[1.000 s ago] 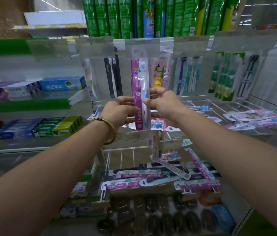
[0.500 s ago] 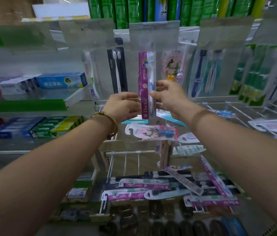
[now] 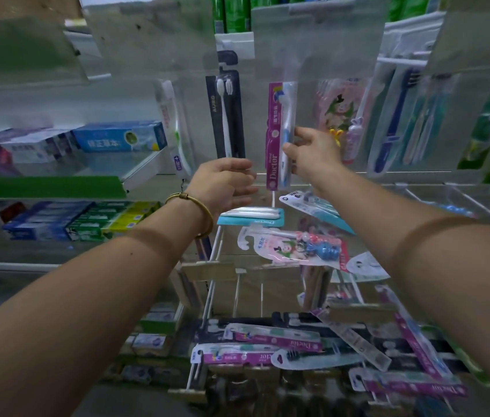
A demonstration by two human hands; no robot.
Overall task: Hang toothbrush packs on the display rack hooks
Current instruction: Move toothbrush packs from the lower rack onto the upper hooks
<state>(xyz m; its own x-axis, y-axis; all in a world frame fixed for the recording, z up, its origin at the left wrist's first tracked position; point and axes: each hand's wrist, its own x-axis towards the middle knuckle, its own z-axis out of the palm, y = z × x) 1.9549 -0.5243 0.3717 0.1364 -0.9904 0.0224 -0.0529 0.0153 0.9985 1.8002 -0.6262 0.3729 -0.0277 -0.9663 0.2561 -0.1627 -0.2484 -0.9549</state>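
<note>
my right hand (image 3: 313, 155) pinches the right edge of the pink "doctor" toothbrush pack (image 3: 276, 136), thumb on the near face, fingers behind it. the pack stands upright at the far middle of the rack, blue brush showing through the blister. its top goes behind a clear label flap (image 3: 313, 40), so i cannot tell whether it sits on a hook.

my left hand (image 3: 225, 185) is just left of the pack's lower end, not touching it. fingers loosely curled, holding nothing. brass bangle (image 3: 191, 206) on that wrist.

left of the pink pack hangs a black twin-brush pack (image 3: 227, 106), and further left a white brush pack (image 3: 174, 127). right of my hand hangs a cartoon kids' pack (image 3: 340, 115), then dark blue brushes (image 3: 394, 124), blurred.

below my hands a teal pack (image 3: 249, 216) and a kids' pack with a blue toy (image 3: 297, 248) lie flat across the wire hooks. nearer to me, more pink and black packs lie in a loose heap (image 3: 267, 341) on the lower tier.

far left shelf carries toothpaste boxes (image 3: 120, 136), blue and green ones (image 3: 81, 218) on the shelf below.
</note>
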